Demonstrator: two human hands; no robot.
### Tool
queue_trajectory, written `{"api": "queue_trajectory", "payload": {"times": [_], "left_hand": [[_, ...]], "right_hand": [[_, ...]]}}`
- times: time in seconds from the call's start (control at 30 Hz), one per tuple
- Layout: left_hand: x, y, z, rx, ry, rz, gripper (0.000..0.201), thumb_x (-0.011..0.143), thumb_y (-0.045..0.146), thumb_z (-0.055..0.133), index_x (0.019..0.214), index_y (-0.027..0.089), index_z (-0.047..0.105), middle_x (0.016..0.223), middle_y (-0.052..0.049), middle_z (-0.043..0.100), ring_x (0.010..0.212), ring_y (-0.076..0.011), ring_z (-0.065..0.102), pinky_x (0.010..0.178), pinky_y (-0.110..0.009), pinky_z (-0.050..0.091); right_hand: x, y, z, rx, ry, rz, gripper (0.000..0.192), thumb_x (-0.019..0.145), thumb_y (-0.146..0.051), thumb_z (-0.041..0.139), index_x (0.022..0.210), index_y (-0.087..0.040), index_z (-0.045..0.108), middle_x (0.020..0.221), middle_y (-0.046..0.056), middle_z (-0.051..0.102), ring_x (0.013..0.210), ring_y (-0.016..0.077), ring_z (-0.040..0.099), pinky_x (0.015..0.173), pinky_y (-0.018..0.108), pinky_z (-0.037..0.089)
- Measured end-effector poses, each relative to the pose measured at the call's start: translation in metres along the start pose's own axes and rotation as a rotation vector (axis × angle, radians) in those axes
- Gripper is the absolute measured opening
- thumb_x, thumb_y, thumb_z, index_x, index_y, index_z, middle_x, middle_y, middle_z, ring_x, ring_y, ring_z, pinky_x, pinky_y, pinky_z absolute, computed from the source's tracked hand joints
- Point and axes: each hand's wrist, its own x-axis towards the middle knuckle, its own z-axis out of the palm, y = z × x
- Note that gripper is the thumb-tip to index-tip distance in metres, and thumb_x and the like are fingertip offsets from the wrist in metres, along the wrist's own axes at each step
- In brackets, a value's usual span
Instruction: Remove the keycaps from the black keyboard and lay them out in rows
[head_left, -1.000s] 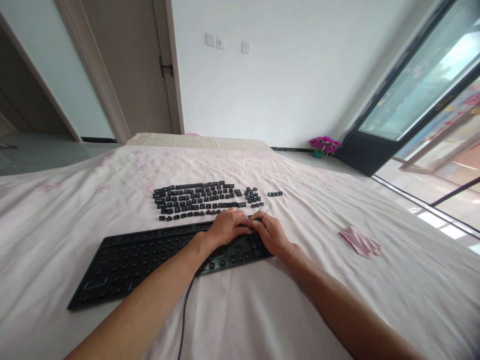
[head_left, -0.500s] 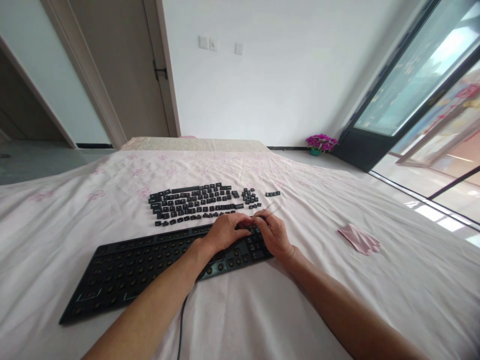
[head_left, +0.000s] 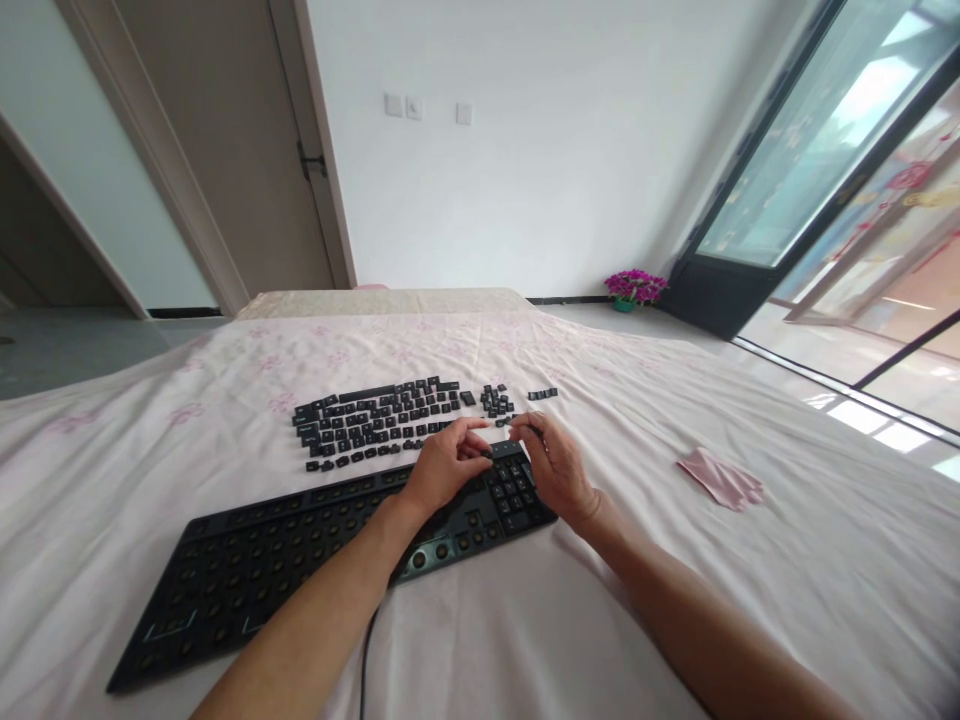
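Hands (head_left: 442, 465) (head_left: 559, 465) over keyboard (head_left: 300, 540) | grip: both unclear | keycaps (head_left: 375, 425) beyond | lettering unreadable

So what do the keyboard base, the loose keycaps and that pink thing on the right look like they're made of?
Keyboard base: looks like hard black plastic, matte, with rows of round domes where caps are off. Loose keycaps: small black pieces, probably moulded plastic, with a faint sheen. Pink thing: soft cloth, judging by its folds and limp edges. All lie on a pale floral sheet, clearly wrinkled fabric.
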Motion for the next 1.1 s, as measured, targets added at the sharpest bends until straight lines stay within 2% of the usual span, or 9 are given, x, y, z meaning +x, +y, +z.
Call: {"api": "queue_trajectory", "payload": {"times": [0.1, 0.23, 0.47, 0.57, 0.63, 0.73, 0.87, 0.97, 1.1], "left_hand": [[0.0, -0.003, 0.0, -0.094, 0.057, -0.017, 0.058, 0.07, 0.017, 0.075, 0.125, 0.018, 0.055, 0.088, -0.003, 0.07, 0.075, -0.0144, 0.065, 0.074, -0.028, 0.053], [-0.001, -0.004, 0.001, -0.118, 0.068, 0.005, 0.064, 0.07, 0.02, 0.077, 0.129, 0.021, 0.051, 0.086, -0.001, 0.068, 0.073, -0.0138, 0.064, 0.073, -0.028, 0.053], [-0.004, -0.001, 0.002, -0.016, 0.06, 0.055, 0.064, 0.071, 0.02, 0.076, 0.131, 0.024, 0.052, 0.083, 0.001, 0.067, 0.073, -0.0145, 0.064, 0.073, -0.028, 0.053], [-0.004, 0.0, 0.002, -0.014, 0.06, 0.049, 0.065, 0.073, 0.024, 0.076, 0.133, 0.024, 0.051, 0.086, 0.0, 0.067, 0.074, -0.0154, 0.066, 0.074, -0.03, 0.054], [-0.004, -0.001, 0.002, -0.008, 0.087, 0.044, 0.066, 0.075, 0.029, 0.074, 0.135, 0.024, 0.049, 0.092, -0.001, 0.067, 0.077, -0.016, 0.066, 0.076, -0.031, 0.054], [-0.004, -0.003, 0.002, 0.032, 0.124, 0.052, 0.062, 0.078, 0.028, 0.07, 0.135, 0.024, 0.048, 0.095, -0.002, 0.067, 0.077, -0.0154, 0.066, 0.077, -0.031, 0.054], [-0.004, -0.004, 0.003, 0.078, 0.119, 0.064, 0.059, 0.078, 0.022, 0.067, 0.135, 0.023, 0.049, 0.09, -0.001, 0.066, 0.072, -0.0134, 0.063, 0.075, -0.029, 0.052], [-0.004, -0.004, 0.003, 0.111, 0.102, 0.061, 0.056, 0.078, 0.02, 0.066, 0.132, 0.023, 0.052, 0.088, 0.0, 0.066, 0.07, -0.0128, 0.062, 0.073, -0.028, 0.052], [-0.003, -0.004, 0.003, 0.129, 0.063, 0.047, 0.047, 0.079, 0.021, 0.065, 0.125, 0.023, 0.057, 0.086, 0.0, 0.066, 0.072, -0.0136, 0.063, 0.073, -0.027, 0.052]], "right_hand": [[0.002, 0.004, 0.002, -0.033, -0.125, 0.079, 0.017, 0.096, -0.025, 0.046, 0.097, -0.024, 0.063, 0.09, 0.003, 0.066, 0.083, 0.0184, 0.062, 0.078, 0.031, 0.046], [0.004, 0.004, 0.007, -0.114, -0.243, 0.138, 0.009, 0.087, -0.027, 0.062, 0.083, -0.023, 0.068, 0.083, 0.002, 0.068, 0.08, 0.0188, 0.062, 0.073, 0.029, 0.044], [0.005, -0.003, 0.008, -0.097, -0.344, 0.268, 0.009, 0.083, -0.026, 0.063, 0.078, -0.022, 0.069, 0.077, -0.001, 0.07, 0.072, 0.0167, 0.062, 0.066, 0.025, 0.041], [0.01, 0.005, 0.001, -0.109, -0.356, 0.295, 0.011, 0.082, -0.029, 0.061, 0.078, -0.021, 0.068, 0.075, -0.001, 0.07, 0.07, 0.0158, 0.061, 0.064, 0.024, 0.04], [0.019, 0.021, -0.009, -0.133, -0.317, 0.322, 0.013, 0.082, -0.031, 0.061, 0.078, -0.021, 0.068, 0.075, -0.001, 0.07, 0.069, 0.0156, 0.06, 0.063, 0.024, 0.039], [0.036, 0.058, -0.029, -0.208, -0.213, 0.363, 0.015, 0.079, -0.032, 0.061, 0.077, -0.02, 0.069, 0.076, 0.001, 0.07, 0.07, 0.0166, 0.06, 0.063, 0.025, 0.039], [0.052, 0.109, -0.048, -0.307, -0.187, 0.455, 0.018, 0.076, -0.034, 0.061, 0.076, -0.019, 0.072, 0.075, 0.002, 0.07, 0.069, 0.0178, 0.06, 0.062, 0.026, 0.039], [0.056, 0.133, -0.05, -0.319, -0.181, 0.468, 0.017, 0.074, -0.033, 0.063, 0.074, -0.019, 0.072, 0.078, 0.003, 0.071, 0.073, 0.0191, 0.061, 0.064, 0.026, 0.041], [0.057, 0.149, -0.043, -0.315, -0.186, 0.476, 0.015, 0.073, -0.032, 0.065, 0.075, -0.02, 0.073, 0.083, 0.004, 0.073, 0.078, 0.0202, 0.063, 0.067, 0.026, 0.042]]}}
